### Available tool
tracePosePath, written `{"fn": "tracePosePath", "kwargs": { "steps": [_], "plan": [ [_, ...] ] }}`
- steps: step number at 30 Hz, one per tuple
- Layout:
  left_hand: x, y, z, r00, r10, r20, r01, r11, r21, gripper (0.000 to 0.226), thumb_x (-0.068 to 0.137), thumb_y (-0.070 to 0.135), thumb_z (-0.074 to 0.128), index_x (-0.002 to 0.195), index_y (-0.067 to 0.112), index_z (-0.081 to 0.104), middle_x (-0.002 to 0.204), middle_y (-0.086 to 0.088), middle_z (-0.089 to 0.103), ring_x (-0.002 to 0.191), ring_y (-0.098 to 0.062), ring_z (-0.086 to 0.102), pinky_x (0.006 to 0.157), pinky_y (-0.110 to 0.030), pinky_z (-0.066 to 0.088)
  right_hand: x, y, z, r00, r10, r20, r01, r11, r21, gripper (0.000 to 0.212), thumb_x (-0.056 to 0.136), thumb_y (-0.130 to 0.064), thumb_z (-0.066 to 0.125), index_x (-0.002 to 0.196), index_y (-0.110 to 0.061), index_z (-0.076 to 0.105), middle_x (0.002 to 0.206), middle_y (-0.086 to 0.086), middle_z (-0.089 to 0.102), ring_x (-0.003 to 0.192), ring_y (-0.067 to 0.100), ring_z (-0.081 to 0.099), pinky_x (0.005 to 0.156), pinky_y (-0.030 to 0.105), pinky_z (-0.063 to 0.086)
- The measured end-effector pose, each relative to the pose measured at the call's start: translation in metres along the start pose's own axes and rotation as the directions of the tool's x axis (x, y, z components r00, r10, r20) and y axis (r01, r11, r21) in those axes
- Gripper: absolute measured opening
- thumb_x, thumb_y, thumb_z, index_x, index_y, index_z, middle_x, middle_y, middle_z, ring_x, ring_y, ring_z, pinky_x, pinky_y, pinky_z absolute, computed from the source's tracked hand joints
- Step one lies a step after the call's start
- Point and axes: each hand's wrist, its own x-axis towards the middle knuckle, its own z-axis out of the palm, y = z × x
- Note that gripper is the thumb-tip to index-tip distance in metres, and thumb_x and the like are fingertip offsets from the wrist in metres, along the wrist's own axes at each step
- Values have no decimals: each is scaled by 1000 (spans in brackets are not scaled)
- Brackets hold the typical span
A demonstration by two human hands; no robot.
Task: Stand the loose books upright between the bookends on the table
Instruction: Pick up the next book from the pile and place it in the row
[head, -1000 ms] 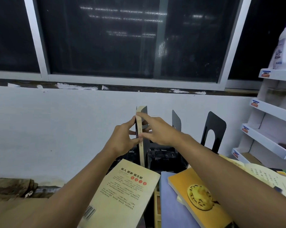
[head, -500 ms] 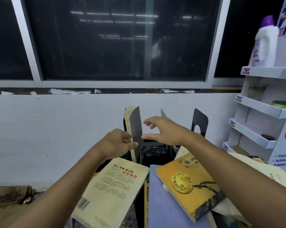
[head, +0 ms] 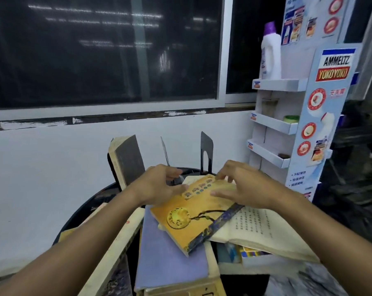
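While the orange book (head: 193,212) lies flat atop the pile on the surface, its long axis slanting from near-left to far-right, both hands meet its far end. The left hand (head: 159,186) touches the far-left edge and the right hand (head: 242,189) rests spread on the cover, both open and neither yet gripping; the bookends (head: 206,152) stand just beyond, with one book (head: 127,161) already leaning upright to their left.

In front of me a wide dark window (head: 103,50) reflects rows of ceiling lights above a plain white wall (head: 42,167). To my right stands a white cardboard display shelf (head: 274,124), a white bottle (head: 271,52) on top.
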Motion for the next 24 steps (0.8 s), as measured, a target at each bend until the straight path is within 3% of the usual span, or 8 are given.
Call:
{"fn": "tracePosePath", "kwargs": {
  "steps": [5, 11, 14, 20, 24],
  "plan": [
    [10, 11, 15, 997, -11, 73, 5, 997, 71, 74, 81, 65, 68, 141, 24, 57, 138, 8, 62, 123, -14, 61, 103, -34, 52, -40, 18, -4, 993, 107, -49, -109, 994, -28, 47, 84, -70, 59, 106, -28, 64, 100, -16, 52, 91, 4, 52, 79, 29, 47],
    [13, 16, 23, 994, -39, 98, 25, 990, 137, 79, 84, 64, 67, 146, 17, 51, 141, 1, 60, 122, -16, 60, 103, -35, 51, -62, 22, -2, 975, 207, -83, -216, 970, -113, 50, 84, -74, 54, 95, -27, 67, 102, -9, 55, 90, 11, 52, 74, 30, 40],
    [14, 16, 25, 990, -65, 123, 43, 984, 174, 77, 84, 67, 64, 145, 20, 53, 139, 2, 62, 120, -16, 61, 101, -36, 51, -66, 20, 2, 959, 250, -131, -264, 959, -107, 52, 85, -74, 54, 84, -24, 68, 96, -6, 61, 89, 16, 58, 72, 32, 45],
    [11, 18, 29, 988, -61, 141, 32, 979, 200, 65, 88, 64, 60, 137, 21, 60, 130, 6, 65, 109, -11, 58, 97, -33, 50, -64, 12, 12, 958, 281, -62, -286, 953, -99, 63, 86, -79, 44, 84, -21, 68, 99, -4, 59, 99, 19, 55, 86, 39, 45],
    [4, 15, 29, 988, -102, 115, 79, 978, 194, 58, 88, 64, 61, 126, 21, 67, 121, 1, 70, 108, -16, 64, 97, -38, 53, -53, 9, 14, 955, 298, 11, -296, 952, -79, 51, 88, -80, 37, 70, -34, 50, 107, -2, 52, 114, 21, 47, 96, 45, 38]
  ]
}}
